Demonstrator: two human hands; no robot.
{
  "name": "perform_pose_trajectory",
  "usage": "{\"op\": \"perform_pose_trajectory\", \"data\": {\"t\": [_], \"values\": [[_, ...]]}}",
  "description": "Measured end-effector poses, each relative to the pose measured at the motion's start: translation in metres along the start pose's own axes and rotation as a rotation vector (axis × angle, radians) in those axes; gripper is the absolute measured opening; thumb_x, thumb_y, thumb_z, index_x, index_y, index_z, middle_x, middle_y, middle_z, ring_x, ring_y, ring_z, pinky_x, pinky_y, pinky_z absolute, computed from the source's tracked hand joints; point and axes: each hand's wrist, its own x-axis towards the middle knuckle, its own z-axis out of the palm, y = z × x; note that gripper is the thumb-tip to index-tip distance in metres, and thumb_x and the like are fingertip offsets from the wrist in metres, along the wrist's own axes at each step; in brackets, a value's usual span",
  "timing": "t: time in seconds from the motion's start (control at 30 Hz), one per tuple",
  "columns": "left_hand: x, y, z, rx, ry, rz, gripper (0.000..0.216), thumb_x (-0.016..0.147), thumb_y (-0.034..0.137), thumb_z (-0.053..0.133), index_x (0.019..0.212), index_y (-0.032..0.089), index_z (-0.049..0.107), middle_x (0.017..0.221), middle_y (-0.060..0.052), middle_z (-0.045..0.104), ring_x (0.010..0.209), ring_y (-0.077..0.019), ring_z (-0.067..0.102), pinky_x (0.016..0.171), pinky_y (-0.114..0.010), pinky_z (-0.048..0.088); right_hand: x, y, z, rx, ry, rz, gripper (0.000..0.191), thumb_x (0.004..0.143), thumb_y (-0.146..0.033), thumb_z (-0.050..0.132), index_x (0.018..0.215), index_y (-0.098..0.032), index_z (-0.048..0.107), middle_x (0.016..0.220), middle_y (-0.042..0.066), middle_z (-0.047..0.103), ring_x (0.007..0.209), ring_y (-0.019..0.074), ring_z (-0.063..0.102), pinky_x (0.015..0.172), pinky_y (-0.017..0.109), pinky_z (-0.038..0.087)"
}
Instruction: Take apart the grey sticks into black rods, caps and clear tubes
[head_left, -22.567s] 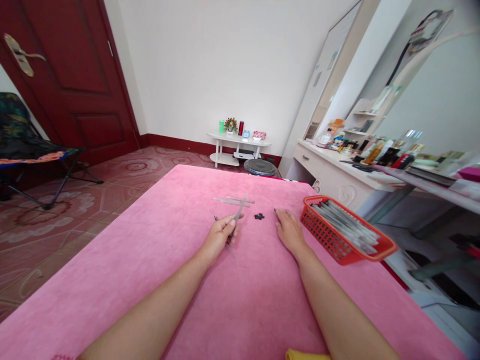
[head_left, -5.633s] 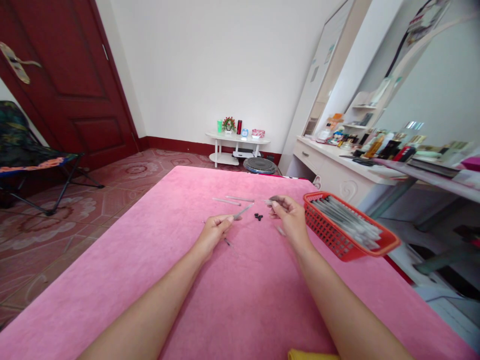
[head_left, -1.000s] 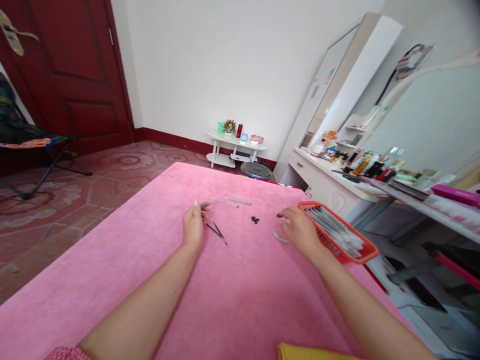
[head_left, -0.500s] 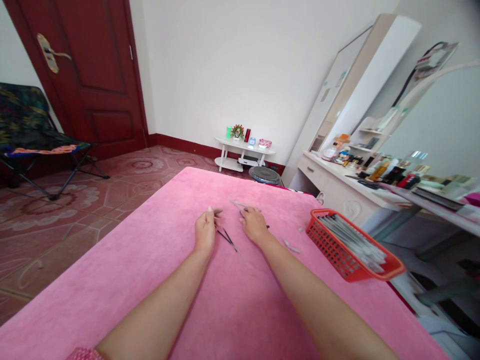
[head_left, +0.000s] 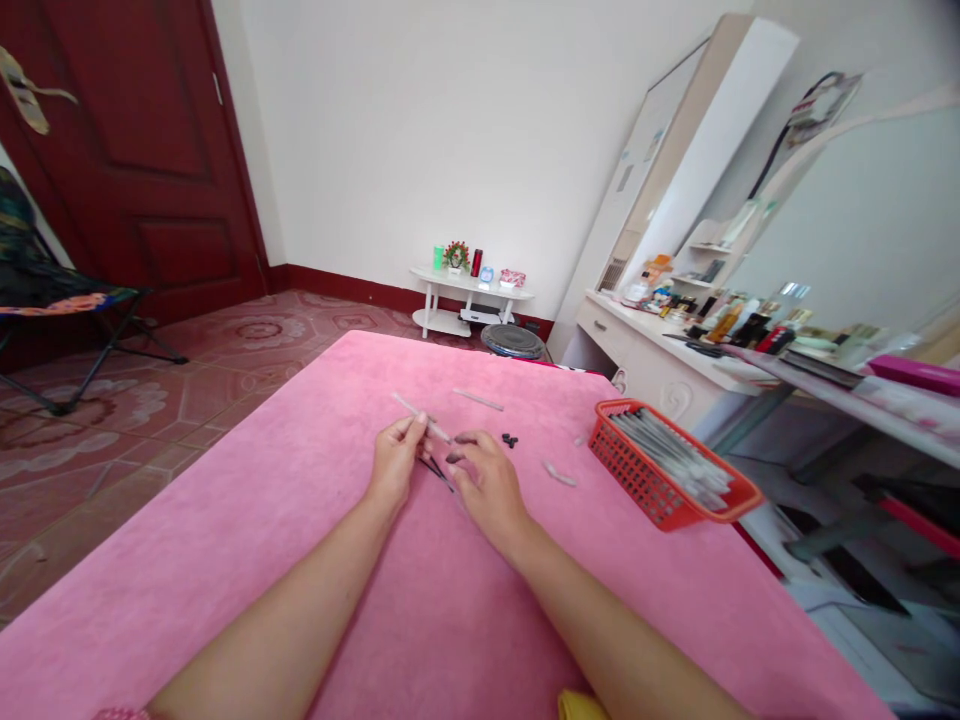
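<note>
My left hand (head_left: pixel 397 458) is closed around a thin translucent tube (head_left: pixel 409 404) that looks like a pen barrel, tilted down to the right. Dark thin sticks (head_left: pixel 439 471), like pen refills, show just under that hand; whether it grips them too I cannot tell. My right hand (head_left: pixel 484 478) hovers at the tube's lower end with thumb and fingers apart and dark-smudged fingertips. Beyond it lies another translucent tube (head_left: pixel 478 400) on the pink cloth. Several small black pieces (head_left: pixel 510 440) sit in a cluster right of my right hand.
A red plastic basket (head_left: pixel 637 482) full of thin translucent sticks stands at the table's right side. A clear crumpled piece (head_left: pixel 559 474) lies left of it. The pink-covered table (head_left: pixel 247 520) borders a dressing table (head_left: pixel 652 350) on the right. Something yellow (head_left: pixel 581 705) shows at the bottom edge.
My left hand now holds up the translucent tube. The right hand has drawn back toward it, uncovering the small black pieces. The whole view has shifted slightly right.
</note>
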Motion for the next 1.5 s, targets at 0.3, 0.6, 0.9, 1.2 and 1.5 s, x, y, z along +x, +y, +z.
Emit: {"op": "perform_pose_trajectory", "data": {"t": [0.3, 0.6, 0.9, 1.2, 1.5], "values": [[0.009, -0.003, -0.006, -0.201, 0.194, -0.067, 0.027, 0.066, 0.034, 0.066, 0.075, 0.010, 0.062, 0.059, 0.002, 0.056, 0.045, -0.0047, 0.046, 0.043, -0.016, 0.034, -0.016, 0.023, 0.018, -0.279, -0.094, 0.215, 0.016, 0.076, -0.036, 0.057, 0.085, -0.022, 0.058, 0.090, 0.003, 0.055, 0.080, 0.0176, 0.054, 0.068, 0.028, 0.039], [0.010, -0.001, -0.001, -0.241, 0.203, -0.093, 0.021, 0.063, 0.026, 0.069, 0.074, 0.010, 0.062, 0.059, 0.002, 0.058, 0.046, -0.0043, 0.048, 0.044, -0.015, 0.039, -0.015, 0.028, 0.020, -0.212, -0.020, 0.226, 0.007, 0.074, -0.025, 0.055, 0.077, -0.022, 0.060, 0.083, 0.001, 0.060, 0.074, 0.0153, 0.055, 0.063, 0.025, 0.037], [0.026, -0.001, -0.014, -0.506, 0.350, -0.188, 0.008, 0.076, 0.016, 0.055, 0.069, 0.012, 0.058, 0.056, 0.000, 0.057, 0.046, -0.0044, 0.050, 0.041, -0.012, 0.040, -0.010, 0.039, 0.020, 0.219, 0.189, 0.357, 0.015, 0.078, -0.029, 0.049, 0.071, -0.018, 0.057, 0.061, -0.002, 0.057, 0.058, 0.0114, 0.052, 0.054, 0.021, 0.037], [0.029, 0.002, -0.017, -0.618, 0.357, -0.184, 0.015, 0.081, 0.014, 0.047, 0.069, 0.011, 0.056, 0.054, 0.000, 0.056, 0.042, -0.0052, 0.049, 0.039, -0.014, 0.038, -0.013, 0.040, 0.022, 0.380, 0.186, 0.262, 0.012, 0.075, -0.026, 0.052, 0.066, -0.018, 0.053, 0.056, -0.004, 0.049, 0.053, 0.0096, 0.043, 0.050, 0.019, 0.033], [0.026, -0.002, -0.015, -0.421, 0.332, -0.059, 0.014, 0.067, 0.020, 0.064, 0.070, 0.010, 0.056, 0.055, 0.001, 0.057, 0.042, -0.0047, 0.048, 0.040, -0.014, 0.036, -0.012, 0.041, 0.022, 0.372, 0.195, 0.284, 0.010, 0.072, -0.025, 0.054, 0.065, -0.018, 0.054, 0.054, -0.004, 0.047, 0.050, 0.0088, 0.043, 0.047, 0.019, 0.031]]}}
